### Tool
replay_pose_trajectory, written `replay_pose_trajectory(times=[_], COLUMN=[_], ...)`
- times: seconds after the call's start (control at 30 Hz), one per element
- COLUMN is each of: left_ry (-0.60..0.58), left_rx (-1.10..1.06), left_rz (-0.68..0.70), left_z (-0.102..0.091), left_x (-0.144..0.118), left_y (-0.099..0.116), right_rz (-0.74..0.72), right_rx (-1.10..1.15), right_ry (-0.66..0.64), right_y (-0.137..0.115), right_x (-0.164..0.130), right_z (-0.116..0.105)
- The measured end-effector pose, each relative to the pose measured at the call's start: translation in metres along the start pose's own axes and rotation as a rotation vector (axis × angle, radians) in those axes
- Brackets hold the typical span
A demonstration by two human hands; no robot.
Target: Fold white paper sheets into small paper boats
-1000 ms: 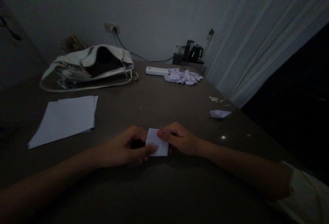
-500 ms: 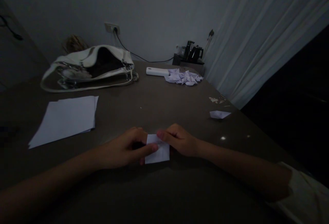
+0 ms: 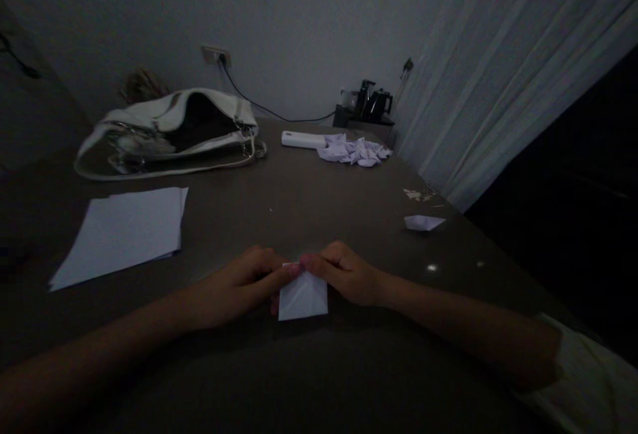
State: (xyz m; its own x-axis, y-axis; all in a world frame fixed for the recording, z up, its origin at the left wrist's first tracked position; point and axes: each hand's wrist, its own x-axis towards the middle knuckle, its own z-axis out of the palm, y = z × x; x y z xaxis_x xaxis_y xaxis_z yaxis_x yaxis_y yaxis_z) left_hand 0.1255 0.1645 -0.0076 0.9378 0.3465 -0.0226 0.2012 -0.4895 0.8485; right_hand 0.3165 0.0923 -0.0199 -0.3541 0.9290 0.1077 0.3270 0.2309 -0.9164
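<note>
A small folded piece of white paper (image 3: 304, 301) is held between my two hands near the middle of the table. My left hand (image 3: 249, 284) grips its left side, the thumb lying along the upper left part and the fingers behind, partly hidden. From the right, my right hand (image 3: 343, 274) pinches the top edge, its thumb tip close beside the left thumb. Creases run down the paper's front from the thumbs. To the right lies a small folded paper boat (image 3: 423, 222), apart from both hands.
A stack of white sheets (image 3: 124, 234) lies at left, with a white handbag (image 3: 174, 131) behind it. Several folded paper pieces (image 3: 353, 150) sit beside a white handle-like object (image 3: 302, 140) at the back. Paper scraps (image 3: 419, 195) lie near the right edge, by a curtain (image 3: 468, 75).
My left thumb has moved up and right along the paper to its top edge, meeting the right thumb. More of the paper's creased front shows now. The right hand has barely moved.
</note>
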Motion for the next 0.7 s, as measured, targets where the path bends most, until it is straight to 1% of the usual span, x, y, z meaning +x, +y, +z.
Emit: replay_pose_trajectory(times=[0.13, 0.23, 0.33, 0.43, 0.53, 0.6, 0.7], left_ry=[0.027, 0.039, 0.030, 0.019, 0.025, 0.036, 0.083], left_rx=[-0.035, -0.014, -0.013, -0.085, -0.166, -0.172, -0.138], left_rz=[-0.027, -0.064, -0.073, -0.048, -0.006, 0.002, 0.005], left_z=[0.0008, 0.0013, 0.0010, -0.0003, -0.0013, -0.0013, -0.0003], left_x=[0.0009, 0.0003, -0.0004, 0.0000, 0.0011, 0.0018, 0.0024], left_y=[-0.0002, 0.0000, -0.0004, -0.0012, -0.0010, -0.0005, -0.0005], right_rz=[0.037, 0.043, 0.046, 0.038, 0.035, 0.042, 0.041], right_rx=[0.095, 0.140, 0.153, 0.154, 0.219, 0.279, 0.320], right_ry=[0.069, 0.057, 0.044, 0.064, 0.146, 0.200, 0.203], right_y=[0.0012, 0.0017, 0.0016, 0.0016, 0.0030, 0.0049, 0.0077], right_x=[0.0016, 0.0018, 0.0011, 0.0007, 0.0014, 0.0022, 0.0031], right_z=[0.0000, 0.0001, 0.0003, 0.0013, 0.0031, 0.0039, 0.0039])
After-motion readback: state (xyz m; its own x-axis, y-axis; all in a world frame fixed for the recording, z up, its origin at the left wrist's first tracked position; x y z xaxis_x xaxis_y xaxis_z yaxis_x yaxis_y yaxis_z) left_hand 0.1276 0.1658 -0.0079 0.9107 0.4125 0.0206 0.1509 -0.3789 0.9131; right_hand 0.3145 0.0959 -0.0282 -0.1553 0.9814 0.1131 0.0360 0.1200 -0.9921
